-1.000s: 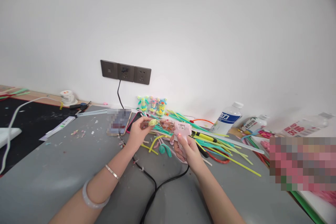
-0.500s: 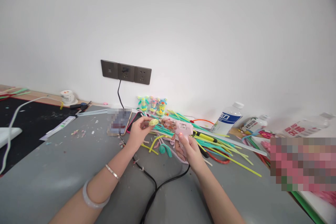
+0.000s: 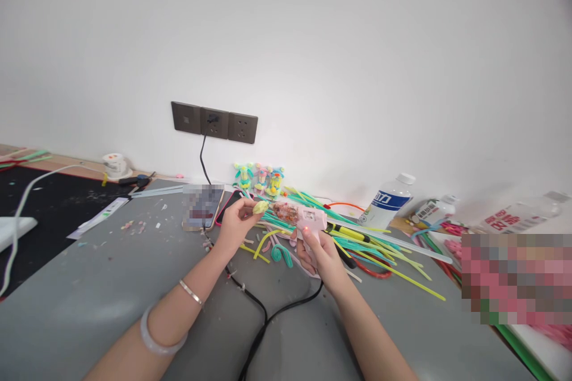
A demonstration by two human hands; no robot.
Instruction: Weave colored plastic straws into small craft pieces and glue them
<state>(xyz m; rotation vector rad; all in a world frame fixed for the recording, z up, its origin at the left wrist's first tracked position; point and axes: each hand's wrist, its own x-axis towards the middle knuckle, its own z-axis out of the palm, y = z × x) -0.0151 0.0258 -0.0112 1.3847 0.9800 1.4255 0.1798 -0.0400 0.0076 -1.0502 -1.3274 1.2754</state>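
Nearest us, two thick black cables point(image 3: 254, 342) join on the grey worktop point(image 3: 111, 297), below a pale, translucent round bangle point(image 3: 156, 342) and a thin silver bracelet point(image 3: 190, 292) on our left arm. Our right hand point(image 3: 318, 256) has its grip wrapped around the handle of a pale pink plastic glue gun point(image 3: 313, 218), held above the worktop. The gun's body is smooth and boxy, with a small window in its side and a red light glowing by our thumb; its front end is crusted with lumpy reddish-brown and pinkish residue. It points toward our left hand point(image 3: 236, 218), whose grip is pinched on a small, pale yellow-green, rounded piece point(image 3: 260, 207). That piece is just beside the tip; we cannot tell whether they touch.

Under and around the gun we see a flat teal fuzzy spiral point(image 3: 277, 253) and a loose spread of yellow and teal fuzzy stems point(image 3: 411, 284). A gold-edged smartphone point(image 3: 206, 205) lies beyond our left wrist. Farther back stand three small multicoloured fuzzy figures point(image 3: 261, 178), with a white-capped clear bottle with a blue-and-white label point(image 3: 387, 199) to their right. Dark rectangular socket plates point(image 3: 214, 123) sit on the white wall point(image 3: 313, 71).
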